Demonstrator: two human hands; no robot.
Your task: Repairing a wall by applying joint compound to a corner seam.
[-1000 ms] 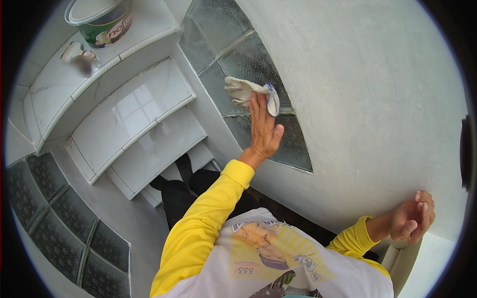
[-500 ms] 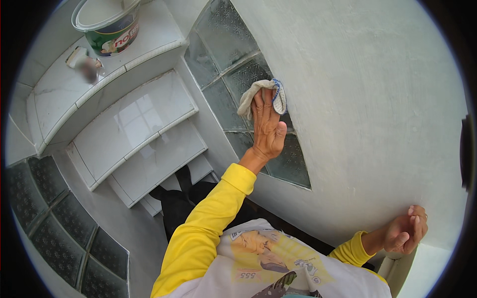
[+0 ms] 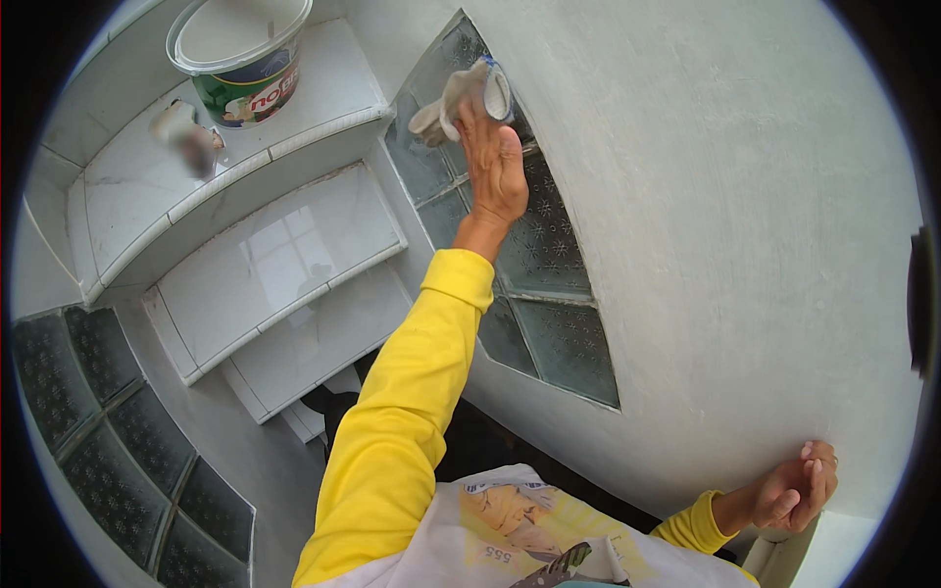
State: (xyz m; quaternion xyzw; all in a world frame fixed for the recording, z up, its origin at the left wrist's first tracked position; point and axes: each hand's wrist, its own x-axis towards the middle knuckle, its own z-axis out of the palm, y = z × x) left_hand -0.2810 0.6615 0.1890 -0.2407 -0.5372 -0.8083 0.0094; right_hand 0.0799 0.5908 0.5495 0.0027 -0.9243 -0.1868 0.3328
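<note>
Head: glove (image 3: 457, 95) near window (image 3: 551, 240) edge

my crumpled glove (image 3: 461, 86), off-white fabric with a blue edge at its cuff, lies flat under my left hand (image 3: 495, 176) at the upper centre of the frame, against the window (image 3: 549, 230) i have before me. that window slants from the upper centre down to right of the middle, its star-patterned glass set in panes with pale joints, greyish in places and darker in others.
</note>
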